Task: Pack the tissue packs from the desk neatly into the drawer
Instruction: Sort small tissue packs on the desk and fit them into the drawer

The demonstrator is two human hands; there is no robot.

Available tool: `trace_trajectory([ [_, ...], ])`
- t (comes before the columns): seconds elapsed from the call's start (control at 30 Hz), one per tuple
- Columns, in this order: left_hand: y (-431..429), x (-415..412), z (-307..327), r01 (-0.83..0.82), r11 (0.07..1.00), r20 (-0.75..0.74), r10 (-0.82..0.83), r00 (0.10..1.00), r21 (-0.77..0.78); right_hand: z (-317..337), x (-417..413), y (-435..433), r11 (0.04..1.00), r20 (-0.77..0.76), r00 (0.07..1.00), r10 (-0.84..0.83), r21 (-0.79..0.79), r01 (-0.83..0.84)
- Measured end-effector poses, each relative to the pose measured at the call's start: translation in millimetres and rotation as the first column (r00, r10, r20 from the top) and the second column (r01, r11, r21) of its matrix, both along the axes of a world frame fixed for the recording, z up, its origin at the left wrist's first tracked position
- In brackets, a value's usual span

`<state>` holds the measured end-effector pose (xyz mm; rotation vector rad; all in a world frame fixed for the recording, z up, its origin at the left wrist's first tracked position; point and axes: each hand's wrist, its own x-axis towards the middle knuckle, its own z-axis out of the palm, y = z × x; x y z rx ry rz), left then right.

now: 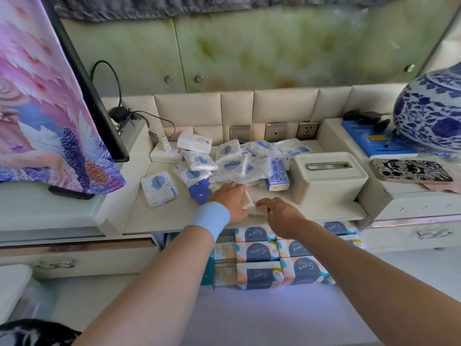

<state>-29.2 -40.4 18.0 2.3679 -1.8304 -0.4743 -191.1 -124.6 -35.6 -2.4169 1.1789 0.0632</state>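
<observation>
Just left of the box (326, 177), at the front edge of the desk (154, 218), both hands are at work. The left hand (228, 199) has its grip curled round a small pack (247, 199) with a beige edge showing. The right hand (280, 212) has its grip bent down over a second pack (261, 210), seemingly pinching it against the desk. Below the box the drawer (249, 295) stands open, and rows of big packs (257, 250) lie flat and squared in it. Much is left, I judge: a loose pile (237, 162) of small packs sprawls left of the box, behind the hands, with a single pack (159, 188) farther left again. So the large ones look stowed and the small ones hardly begun; how much room the drawer has left for them I cannot tell
</observation>
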Motion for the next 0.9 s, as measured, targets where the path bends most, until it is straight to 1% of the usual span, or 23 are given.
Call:
trace_trajectory([
  [0.07, -8.9, -4.3, -5.3, 0.056, 0.996, 0.048, -0.059, 0.997, 0.064, -2.0, -0.1, 1.3, 0.999, 0.022, 0.999, 0.045, -0.008, -0.045],
  [0.17, -17.6, -7.1, -17.8, 0.106, 0.982, 0.065, -0.117, 0.991, 0.153, -2.3, 2.5, -0.6, 0.998, 0.104, 0.994, -0.027, 0.057, 0.022],
  [0.23, -19.5, -6.1, -27.8, 0.113, 0.977, 0.079, -0.129, 0.988, 0.18, -3.0, 5.2, -1.2, 0.994, 0.125, 0.99, -0.062, 0.096, 0.05],
  [0.3, -17.7, -5.1, -33.8, 0.078, 0.986, 0.052, -0.086, 0.995, 0.149, -4.6, 9.2, -0.1, 0.995, 0.1, 0.994, -0.037, 0.097, 0.027],
  [0.43, -9.9, -5.4, -37.6, -0.03, 0.999, -0.026, 0.03, 0.999, 0.024, -6.4, 18.4, 3.1, 0.998, 0.028, 0.999, 0.022, 0.062, -0.023],
  [0.53, 2.5, -6.4, -40.5, -0.067, 0.997, -0.119, 0.07, 0.99, 0.028, -4.8, 21.1, 8.3, 0.998, -0.024, 0.998, 0.056, 0.036, -0.055],
  [0.6, 15.0, -5.8, -41.5, -0.064, 0.998, -0.165, 0.067, 0.984, 0.022, -3.5, 21.8, 15.3, 0.997, 0.001, 0.997, 0.077, 0.027, -0.077],
  [0.67, 32.3, -3.0, -42.6, -0.054, 0.999, -0.171, 0.053, 0.984, -0.004, -4.5, 22.5, 23.0, 0.991, 0.042, 0.99, 0.135, -0.012, -0.135],
  [0.73, 54.6, 4.1, -45.8, -0.035, 0.999, -0.151, 0.03, 0.988, -0.033, -3.9, 23.2, 33.1, 0.981, 0.046, 0.98, 0.195, -0.026, -0.194],
  [0.83, 88.3, 20.4, -50.1, -0.046, 0.998, -0.136, 0.041, 0.99, -0.036, -3.7, 26.4, 49.9, 0.971, 0.014, 0.971, 0.239, 0.03, -0.239],
  [0.9, 106.0, 32.6, -52.7, -0.101, 0.995, -0.132, 0.103, 0.986, 0.023, -5.3, 30.5, 61.1, 0.959, -0.011, 0.962, 0.271, 0.083, -0.27],
])
